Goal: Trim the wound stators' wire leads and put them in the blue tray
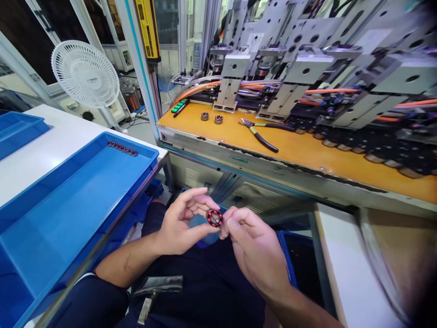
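Between the thumb and fingers of my left hand [184, 223] is a small ring-shaped stator [215, 218], dark with red spots around its open middle. Its face is turned up towards me, above my lap. My right hand [251, 237] is closed in a pinch right at the ring's right edge. Whatever its fingertips hold, if anything, is hidden. Similar red-spotted rings [122, 148] lie in a row at the far end of the blue tray [68, 214] on my left.
On the orange bench ahead lie wire cutters [261, 132], two small round metal parts [218, 119] and a black pen [180, 108]. Machine fixtures [235, 68] with orange tubes stand behind. A white fan [85, 74] is at back left, a white ledge [344, 264] at right.
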Action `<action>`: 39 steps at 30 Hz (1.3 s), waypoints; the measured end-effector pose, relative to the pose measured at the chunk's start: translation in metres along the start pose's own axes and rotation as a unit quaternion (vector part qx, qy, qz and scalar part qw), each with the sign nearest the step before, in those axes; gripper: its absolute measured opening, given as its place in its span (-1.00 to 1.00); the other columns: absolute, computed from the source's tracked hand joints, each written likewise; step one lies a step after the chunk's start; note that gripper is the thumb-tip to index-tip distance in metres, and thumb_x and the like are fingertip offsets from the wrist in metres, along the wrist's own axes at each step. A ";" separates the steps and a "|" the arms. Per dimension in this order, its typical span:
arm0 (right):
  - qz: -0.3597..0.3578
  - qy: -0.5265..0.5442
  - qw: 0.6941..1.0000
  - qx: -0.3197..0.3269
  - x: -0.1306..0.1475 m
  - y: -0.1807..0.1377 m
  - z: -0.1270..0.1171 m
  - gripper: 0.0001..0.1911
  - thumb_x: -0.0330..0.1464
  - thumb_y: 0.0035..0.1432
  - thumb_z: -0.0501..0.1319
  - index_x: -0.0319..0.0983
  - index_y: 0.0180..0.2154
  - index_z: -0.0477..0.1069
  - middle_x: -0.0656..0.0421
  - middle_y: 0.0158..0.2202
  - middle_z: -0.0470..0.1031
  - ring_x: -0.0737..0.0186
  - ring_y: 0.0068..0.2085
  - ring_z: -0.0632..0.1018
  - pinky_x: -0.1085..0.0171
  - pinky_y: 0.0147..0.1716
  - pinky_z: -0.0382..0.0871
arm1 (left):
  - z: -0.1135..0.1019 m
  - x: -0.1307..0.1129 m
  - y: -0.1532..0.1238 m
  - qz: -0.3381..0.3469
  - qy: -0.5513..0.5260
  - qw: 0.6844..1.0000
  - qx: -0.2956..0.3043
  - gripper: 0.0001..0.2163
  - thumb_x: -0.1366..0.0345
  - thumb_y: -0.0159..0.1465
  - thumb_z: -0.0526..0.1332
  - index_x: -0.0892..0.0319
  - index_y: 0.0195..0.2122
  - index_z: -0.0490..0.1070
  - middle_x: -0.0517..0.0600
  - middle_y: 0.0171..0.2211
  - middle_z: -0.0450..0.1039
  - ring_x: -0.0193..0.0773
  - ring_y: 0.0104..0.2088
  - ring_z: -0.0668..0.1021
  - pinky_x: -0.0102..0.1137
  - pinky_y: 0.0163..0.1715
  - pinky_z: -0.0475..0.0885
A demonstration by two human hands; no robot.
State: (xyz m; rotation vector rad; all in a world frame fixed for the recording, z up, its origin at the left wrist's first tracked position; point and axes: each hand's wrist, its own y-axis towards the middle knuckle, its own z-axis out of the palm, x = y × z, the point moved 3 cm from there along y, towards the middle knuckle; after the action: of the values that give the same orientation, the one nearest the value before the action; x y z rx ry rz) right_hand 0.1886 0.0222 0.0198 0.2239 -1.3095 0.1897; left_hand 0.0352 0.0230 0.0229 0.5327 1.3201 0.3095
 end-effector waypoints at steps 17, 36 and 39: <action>0.055 -0.032 0.998 0.019 0.001 -0.006 -0.016 -0.71 -0.16 0.26 0.19 -0.22 -0.40 0.34 0.21 -0.43 0.31 0.30 -0.35 0.37 0.30 -0.31 0.30 | -0.003 0.002 -0.003 -0.168 -0.159 0.971 0.064 -0.71 0.51 0.13 0.37 0.17 -0.13 0.51 0.10 -0.08 0.57 -0.26 -0.23 0.65 -0.36 -0.17 0.59; 0.113 -0.235 0.951 0.165 0.035 0.015 -0.033 -0.69 -0.13 0.20 0.22 -0.23 -0.43 0.41 0.21 -0.52 0.40 0.33 -0.46 0.41 0.37 -0.49 0.28 | 0.000 0.010 -0.004 -0.268 -0.175 0.946 0.054 -0.70 0.47 0.04 0.44 0.14 -0.18 0.58 0.04 -0.15 0.50 -0.38 -0.30 0.57 -0.48 -0.24 0.51; 0.128 -0.224 0.950 0.178 0.035 0.014 -0.029 -0.71 -0.14 0.18 0.25 -0.22 -0.42 0.42 0.24 -0.52 0.38 0.37 -0.48 0.36 0.39 -0.52 0.23 | 0.002 0.008 -0.004 -0.279 -0.147 0.947 0.062 -0.73 0.48 0.05 0.42 0.16 -0.19 0.58 0.04 -0.15 0.50 -0.40 -0.33 0.55 -0.51 -0.31 0.48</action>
State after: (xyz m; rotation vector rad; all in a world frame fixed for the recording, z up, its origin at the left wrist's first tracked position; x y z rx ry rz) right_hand 0.2205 0.0435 0.0479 0.4198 -1.7518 0.6283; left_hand 0.0388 0.0235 0.0143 0.2754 1.1458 -0.3129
